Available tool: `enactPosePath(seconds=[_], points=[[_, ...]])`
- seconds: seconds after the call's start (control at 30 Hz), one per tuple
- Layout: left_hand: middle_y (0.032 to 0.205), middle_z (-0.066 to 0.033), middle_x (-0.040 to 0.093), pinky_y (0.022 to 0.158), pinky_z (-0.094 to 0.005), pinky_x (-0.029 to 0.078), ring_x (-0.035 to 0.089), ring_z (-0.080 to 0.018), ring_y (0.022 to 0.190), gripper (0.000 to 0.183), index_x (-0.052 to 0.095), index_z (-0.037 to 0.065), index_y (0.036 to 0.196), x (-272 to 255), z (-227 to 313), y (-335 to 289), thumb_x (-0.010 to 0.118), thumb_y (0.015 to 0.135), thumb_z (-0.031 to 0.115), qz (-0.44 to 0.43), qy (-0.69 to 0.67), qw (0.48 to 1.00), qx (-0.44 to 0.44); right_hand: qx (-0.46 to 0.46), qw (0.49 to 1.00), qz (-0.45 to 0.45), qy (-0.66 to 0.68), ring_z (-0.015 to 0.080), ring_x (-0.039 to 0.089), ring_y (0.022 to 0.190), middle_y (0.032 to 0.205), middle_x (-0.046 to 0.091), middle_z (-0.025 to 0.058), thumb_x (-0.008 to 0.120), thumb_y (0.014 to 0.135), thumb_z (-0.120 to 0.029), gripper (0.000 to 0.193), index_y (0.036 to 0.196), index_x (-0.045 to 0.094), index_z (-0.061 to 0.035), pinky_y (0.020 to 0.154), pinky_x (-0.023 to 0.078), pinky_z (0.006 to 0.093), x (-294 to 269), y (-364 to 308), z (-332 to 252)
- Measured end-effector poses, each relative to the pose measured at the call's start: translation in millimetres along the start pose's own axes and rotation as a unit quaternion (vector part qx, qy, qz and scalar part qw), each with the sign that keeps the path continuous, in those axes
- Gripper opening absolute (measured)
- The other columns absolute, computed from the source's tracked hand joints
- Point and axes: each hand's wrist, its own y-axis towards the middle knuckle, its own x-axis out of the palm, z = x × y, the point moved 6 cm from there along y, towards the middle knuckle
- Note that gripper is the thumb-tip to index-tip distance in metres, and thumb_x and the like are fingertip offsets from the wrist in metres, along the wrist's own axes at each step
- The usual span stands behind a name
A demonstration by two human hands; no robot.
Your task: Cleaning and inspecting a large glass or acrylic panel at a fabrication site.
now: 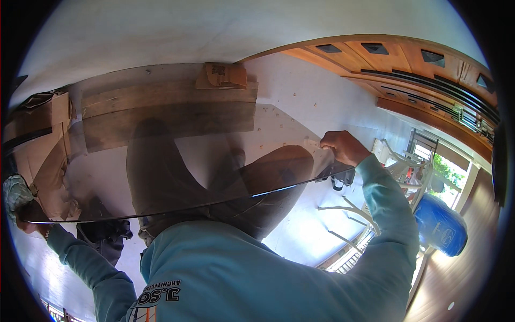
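A large, see-through tinted glass pane point(214, 155) spans the space in front of me, and my legs point(171, 177) show darkened through it. Its dark near edge runs from my left hand up to my right hand. At the far left, my left hand point(33, 216) is closed around the pane's near corner, its fingers partly hidden. A crumpled pale cloth or paper point(17, 192) is against that hand; I cannot tell whether it is gripped. My right hand point(346, 147) is closed at the pane's right end, knuckles up.
Brown boards point(171, 115) and a piece of cardboard point(221, 76) lie beyond the pane. Cardboard point(51, 123) stands at left, near a black bag point(104, 239). At right are white chairs point(359, 214), a blue plastic-wrapped container point(441, 224) and a wooden door point(397, 59).
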Motion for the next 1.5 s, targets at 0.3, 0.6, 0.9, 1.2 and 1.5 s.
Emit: enactPosePath(seconds=[0.3,0.6,0.9,1.2,1.5], points=[[0.059,0.0012,0.045,0.048,-0.0298,0.039,0.043,-0.0111,0.051,0.027,0.052,0.01,0.068,-63,-11,44,0.055,0.088,0.027,-0.022,-0.041,0.999,-0.016,-0.003,0.996,-0.02,0.081,0.032,0.063,0.082,0.087,0.066,0.0127,0.065,0.081,-0.004,0.009,0.089,0.069,-0.0048,0.075,0.05,0.038,0,11,8],[0.059,0.0017,0.045,0.05,-0.0294,0.039,0.043,-0.0107,0.052,0.026,0.052,0.01,0.067,23,-8,-13,0.056,0.087,0.026,-0.005,-0.024,1.0,-0.016,0.058,0.992,-0.112,-0.017,0.0317,0.063,0.083,0.089,0.067,0.0137,0.065,0.081,-0.005,0.009,0.088,0.068,-0.0016,0.076,0.051,0.0377,-11,9,-2],[0.06,0.0022,0.045,0.051,-0.029,0.039,0.043,-0.0103,0.053,0.025,0.052,0.01,0.067,-89,43,52,0.058,0.086,0.024,-0.017,-0.046,0.998,-0.036,0.049,0.988,-0.136,-0.046,0.0347,0.061,0.085,0.09,0.064,0.0162,0.055,0.083,-0.005,0.011,0.092,0.06,-0.0019,0.077,0.049,0.0412,-3,18,-11],[0.06,0.0026,0.046,0.052,-0.0286,0.04,0.043,-0.0099,0.054,0.025,0.052,0.01,0.066,-49,96,35,0.06,0.086,0.023,-0.018,-0.016,0.999,-0.038,0.092,0.987,-0.125,-0.029,0.0324,0.063,0.081,0.088,0.064,0.0175,0.056,0.084,-0.003,0.01,0.093,0.061,-0.0008,0.074,0.05,0.0389,-16,11,-14],[0.06,0.0029,0.046,0.052,-0.0285,0.04,0.043,-0.0097,0.054,0.024,0.051,0.01,0.066,-202,81,95,0.06,0.085,0.022,-0.016,-0.072,0.996,-0.046,0.035,0.994,-0.077,0.076,0.0281,0.063,0.08,0.088,0.065,0.0122,0.06,0.083,-0.003,0.011,0.093,0.066,-0.0018,0.074,0.051,0.0354,-5,12,4]])
